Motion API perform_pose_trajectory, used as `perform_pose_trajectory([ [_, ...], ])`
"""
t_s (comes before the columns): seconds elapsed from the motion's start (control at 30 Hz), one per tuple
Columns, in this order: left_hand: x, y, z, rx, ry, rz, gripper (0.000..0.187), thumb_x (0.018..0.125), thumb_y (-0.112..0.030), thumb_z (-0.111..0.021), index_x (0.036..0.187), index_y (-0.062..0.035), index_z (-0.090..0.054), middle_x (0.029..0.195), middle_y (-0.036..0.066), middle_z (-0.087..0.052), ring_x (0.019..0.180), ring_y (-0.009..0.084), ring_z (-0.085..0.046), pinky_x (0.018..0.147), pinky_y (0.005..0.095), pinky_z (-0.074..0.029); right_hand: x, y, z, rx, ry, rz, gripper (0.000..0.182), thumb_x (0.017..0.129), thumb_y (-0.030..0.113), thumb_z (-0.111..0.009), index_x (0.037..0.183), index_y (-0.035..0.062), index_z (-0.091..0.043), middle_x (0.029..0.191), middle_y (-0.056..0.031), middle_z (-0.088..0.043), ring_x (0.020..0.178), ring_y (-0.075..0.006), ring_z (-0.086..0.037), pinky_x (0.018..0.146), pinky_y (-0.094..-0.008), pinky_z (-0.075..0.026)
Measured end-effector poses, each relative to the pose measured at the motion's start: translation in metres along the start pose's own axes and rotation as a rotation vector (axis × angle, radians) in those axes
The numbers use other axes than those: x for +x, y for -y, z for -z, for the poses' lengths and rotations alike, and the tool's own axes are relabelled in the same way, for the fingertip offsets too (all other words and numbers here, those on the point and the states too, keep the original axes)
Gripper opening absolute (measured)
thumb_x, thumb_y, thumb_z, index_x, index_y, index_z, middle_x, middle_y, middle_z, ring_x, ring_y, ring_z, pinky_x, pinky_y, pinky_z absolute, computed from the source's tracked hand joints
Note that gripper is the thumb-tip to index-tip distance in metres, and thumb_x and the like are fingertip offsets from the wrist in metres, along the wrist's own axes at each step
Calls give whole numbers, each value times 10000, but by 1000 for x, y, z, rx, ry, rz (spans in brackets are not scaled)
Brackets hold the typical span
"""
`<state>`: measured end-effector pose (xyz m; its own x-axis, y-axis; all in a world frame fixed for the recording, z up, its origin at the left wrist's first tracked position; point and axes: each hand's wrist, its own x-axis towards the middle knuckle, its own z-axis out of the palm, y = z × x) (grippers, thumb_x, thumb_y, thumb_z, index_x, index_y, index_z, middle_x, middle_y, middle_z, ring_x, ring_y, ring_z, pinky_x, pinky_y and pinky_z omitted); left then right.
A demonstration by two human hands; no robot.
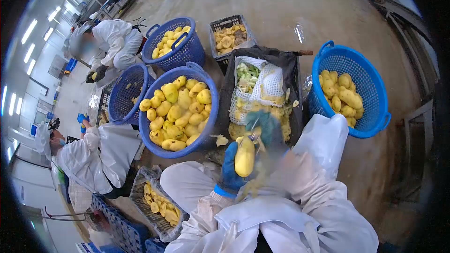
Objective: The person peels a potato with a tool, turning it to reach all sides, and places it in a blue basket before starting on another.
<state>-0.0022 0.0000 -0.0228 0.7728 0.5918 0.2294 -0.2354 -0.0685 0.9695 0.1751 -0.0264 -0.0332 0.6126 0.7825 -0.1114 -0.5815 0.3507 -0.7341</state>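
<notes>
My left hand, in a blue glove, is wrapped round a yellow mango over my lap. My right hand, in a teal glove smeared by motion, is at the mango's far end, closed on what looks like a peeler; the tool is blurred. Thin strips of peel hang beside the mango. Just beyond my hands stands a crate lined with black plastic, with white foam netting and peelings in it.
Left of the crate, a blue basket holds many yellow mangoes. At right, another blue basket holds paler, smooth mangoes. Crates with yellow pieces stand beyond and at lower left. Two people sit at left.
</notes>
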Motion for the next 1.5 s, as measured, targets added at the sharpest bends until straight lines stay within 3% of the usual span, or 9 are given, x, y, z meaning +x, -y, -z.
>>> perform_pose_trajectory([
  [0.17,10,-8,2,-717,-164,453,687,798,30,-665,1377,-82,-312,1260,157,-499,1105,250,-563,892,373,-505,-15,17,-19,-212,147,163,314,995,226,-410,959,20,-644,850,-75,-674,753,-166,-638,695,-299,-512],
  [0.23,3,9,1,41,43,24,601,838,-25,-646,1357,-78,-349,1256,138,-506,1092,240,-571,882,374,-510,-12,8,-16,-216,20,47,345,1001,236,-378,959,11,-636,876,-86,-671,753,-180,-641,692,-312,-519],
  [0.37,22,-29,1,-1086,-255,771,428,941,-335,-524,1300,-119,-438,1224,127,-544,1066,238,-577,867,383,-516,8,10,-5,14,15,136,379,998,314,-425,980,-8,-624,880,-95,-674,739,-193,-645,672,-322,-519],
  [0.57,10,-12,-5,-665,-173,480,405,939,-273,-538,1300,-123,-432,1204,109,-554,1079,233,-563,878,382,-511,11,18,2,-447,-40,407,391,997,349,-432,920,10,-612,796,-69,-658,719,-179,-627,642,-314,-501],
  [0.83,27,-20,2,-1360,-144,680,522,876,-195,-636,1334,-116,-400,1233,115,-540,1054,236,-574,884,374,-512,-21,13,-14,-56,54,139,389,986,364,-447,972,15,-620,847,-78,-653,713,-161,-617,634,-307,-514],
  [0.9,20,-24,-8,-450,-287,384,360,910,-340,-568,1193,-121,-533,1138,88,-602,1044,218,-591,868,392,-518,-15,25,-22,-68,-5,97,391,980,366,-457,985,12,-623,836,-75,-654,696,-163,-616,621,-307,-508],
  [1.0,41,-27,-11,-1165,-366,627,251,883,-296,-619,1054,-115,-589,1002,72,-633,993,209,-616,849,369,-526,-41,19,-35,-183,148,180,344,990,307,-432,971,18,-619,822,-77,-653,727,-168,-626,636,-321,-514],
  [1.3,38,4,-8,-1088,-584,598,170,881,-281,-620,945,-133,-568,905,61,-622,901,212,-627,790,373,-535,-26,15,-19,-586,-17,591,309,993,258,-425,952,17,-614,854,-83,-657,746,-178,-636,685,-308,-514],
  [1.5,38,-11,-8,-1046,-588,527,176,884,-294,-608,934,-131,-565,867,56,-621,845,205,-633,755,371,-541,-17,11,-1,-284,-168,301,348,1008,290,-402,946,14,-605,837,-88,-655,729,-160,-626,692,-300,-505],
])
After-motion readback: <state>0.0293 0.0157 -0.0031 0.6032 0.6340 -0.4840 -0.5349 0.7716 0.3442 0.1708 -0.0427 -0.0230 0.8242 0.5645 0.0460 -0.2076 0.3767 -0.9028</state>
